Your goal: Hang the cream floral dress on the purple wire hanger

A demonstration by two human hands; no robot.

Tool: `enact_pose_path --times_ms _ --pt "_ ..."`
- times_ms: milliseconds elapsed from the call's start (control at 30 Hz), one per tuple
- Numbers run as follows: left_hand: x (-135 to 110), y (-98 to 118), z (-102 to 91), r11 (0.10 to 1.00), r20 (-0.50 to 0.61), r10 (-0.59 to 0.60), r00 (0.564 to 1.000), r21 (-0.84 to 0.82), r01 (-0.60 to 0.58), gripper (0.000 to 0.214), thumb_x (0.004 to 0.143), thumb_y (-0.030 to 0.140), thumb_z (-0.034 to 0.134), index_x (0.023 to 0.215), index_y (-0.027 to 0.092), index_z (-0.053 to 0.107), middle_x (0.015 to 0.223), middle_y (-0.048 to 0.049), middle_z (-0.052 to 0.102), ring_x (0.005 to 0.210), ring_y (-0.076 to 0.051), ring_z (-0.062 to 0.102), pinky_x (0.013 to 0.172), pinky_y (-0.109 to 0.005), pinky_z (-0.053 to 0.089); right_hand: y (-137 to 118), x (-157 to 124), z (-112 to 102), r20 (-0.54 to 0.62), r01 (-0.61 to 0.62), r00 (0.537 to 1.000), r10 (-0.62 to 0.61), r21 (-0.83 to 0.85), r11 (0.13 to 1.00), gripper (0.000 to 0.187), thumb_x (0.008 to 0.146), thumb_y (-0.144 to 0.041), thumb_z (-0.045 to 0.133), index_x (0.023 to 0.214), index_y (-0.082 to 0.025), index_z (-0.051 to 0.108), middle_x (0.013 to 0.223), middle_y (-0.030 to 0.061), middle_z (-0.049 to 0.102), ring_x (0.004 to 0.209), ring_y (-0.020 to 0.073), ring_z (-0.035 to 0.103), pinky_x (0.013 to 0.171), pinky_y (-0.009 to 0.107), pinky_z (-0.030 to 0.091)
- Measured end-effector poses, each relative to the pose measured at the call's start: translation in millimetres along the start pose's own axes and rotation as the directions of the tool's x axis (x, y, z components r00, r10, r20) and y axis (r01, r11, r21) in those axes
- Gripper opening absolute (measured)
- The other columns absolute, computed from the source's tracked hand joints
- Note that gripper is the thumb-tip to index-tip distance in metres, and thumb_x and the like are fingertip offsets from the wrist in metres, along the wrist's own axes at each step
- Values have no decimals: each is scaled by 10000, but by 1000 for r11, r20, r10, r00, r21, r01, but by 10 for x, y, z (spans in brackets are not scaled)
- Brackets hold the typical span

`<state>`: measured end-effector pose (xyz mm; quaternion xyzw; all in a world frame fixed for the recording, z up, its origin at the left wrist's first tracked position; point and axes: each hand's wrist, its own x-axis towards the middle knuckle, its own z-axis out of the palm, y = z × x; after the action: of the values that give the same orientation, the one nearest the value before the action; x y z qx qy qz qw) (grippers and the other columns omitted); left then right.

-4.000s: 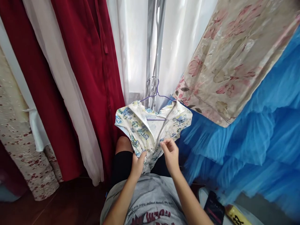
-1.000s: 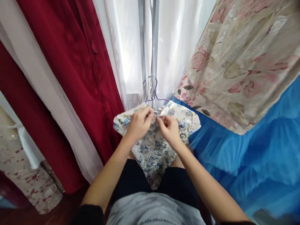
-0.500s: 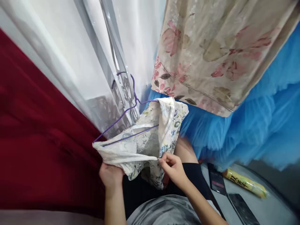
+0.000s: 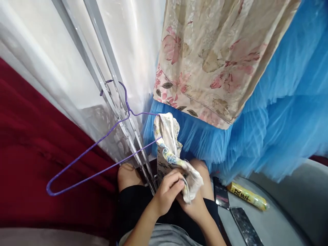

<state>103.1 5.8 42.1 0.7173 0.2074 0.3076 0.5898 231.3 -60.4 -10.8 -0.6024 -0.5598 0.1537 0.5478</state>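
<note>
A white cloth garment with a blue and yellow floral print [image 4: 169, 159] hangs from the right end of a purple hanger [image 4: 88, 149]. The hanger's left arm is bare. My left hand [image 4: 166, 191] is closed on a bunched edge of the garment, its thumb and fingers pinched together. Close beside it, my right hand [image 4: 192, 205] grips the same bunched cloth from below; its fingers are mostly hidden by the fabric. Both hands are just above my lap.
The hanger hooks onto a grey metal stand [image 4: 112, 99]. A beige floral cloth [image 4: 212, 65] and blue tulle [image 4: 279, 112] hang at right, a dark red cloth [image 4: 30, 150] at left. On a grey seat lie a yellow packet [image 4: 247, 195] and dark phone-like items [image 4: 244, 225].
The garment has come off the hanger's left arm and is bunched toward the right. My left hand has moved right, from under the hanger's left end to beside my right hand.
</note>
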Motion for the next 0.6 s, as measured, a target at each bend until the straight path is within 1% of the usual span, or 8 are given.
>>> enact_pose_path --times_ms 67,133,233,333,433,500,533,600 --pt "37 135 155 996 -2 31 1000 80 -30 327 1009 432 515 801 200 615 951 -75 621 929 -224 599 900 -359 477 90 122 -181 23 44 999 -44 30 999 481 879 -344 636 1347 -236 624 1233 162 699 1134 356 685 1020 520 559" --pt "53 195 286 980 -146 60 987 196 -31 186 994 395 565 1022 228 640 1069 -82 630 1020 -237 595 957 -372 468 210 256 -353 49 58 997 -62 71 996 426 884 -357 636 1295 -248 671 1205 151 725 1115 361 699 1009 528 568" --pt "64 188 354 904 -406 157 900 426 34 395 977 319 598 1360 297 504 1296 -106 564 1218 -265 531 1086 -429 418 354 400 -552 159 5 987 -30 153 988 398 873 -340 655 1263 -289 713 1206 128 743 1095 373 713 950 532 602" --pt "79 155 312 764 -460 262 849 636 108 555 979 190 539 1491 349 398 1498 -121 434 1396 -285 402 1186 -509 323 358 426 -701 415 -56 909 -34 204 977 300 849 -315 722 1141 -372 764 1137 62 760 1057 358 714 764 448 645" --pt "107 147 310 650 -374 253 892 749 129 455 969 168 543 1381 361 558 1604 -94 373 1469 -320 305 1191 -553 293 261 358 -864 616 -38 779 -118 235 971 257 898 -352 747 1155 -351 731 1286 37 689 1133 284 665 797 355 619" --pt "113 136 361 637 -276 163 947 762 113 224 987 218 547 1110 326 699 1557 -56 483 1461 -331 318 1173 -548 295 205 301 -968 683 -18 711 -168 257 966 243 933 -345 722 1176 -333 712 1370 41 640 1161 251 644 832 325 600" --pt "104 119 397 648 -231 118 966 755 101 196 1000 229 529 991 302 710 1490 -42 565 1440 -323 353 1166 -537 290 189 280 -1008 714 -14 675 -187 266 964 241 934 -330 720 1175 -338 712 1387 39 630 1167 247 641 830 318 597" --pt "42 52 464 688 -173 55 983 720 88 228 1005 192 490 916 275 683 1330 -25 688 1360 -286 453 1148 -493 293 187 265 -1042 761 -14 611 -216 283 959 253 913 -313 743 1159 -365 722 1398 21 630 1173 250 638 803 310 599"
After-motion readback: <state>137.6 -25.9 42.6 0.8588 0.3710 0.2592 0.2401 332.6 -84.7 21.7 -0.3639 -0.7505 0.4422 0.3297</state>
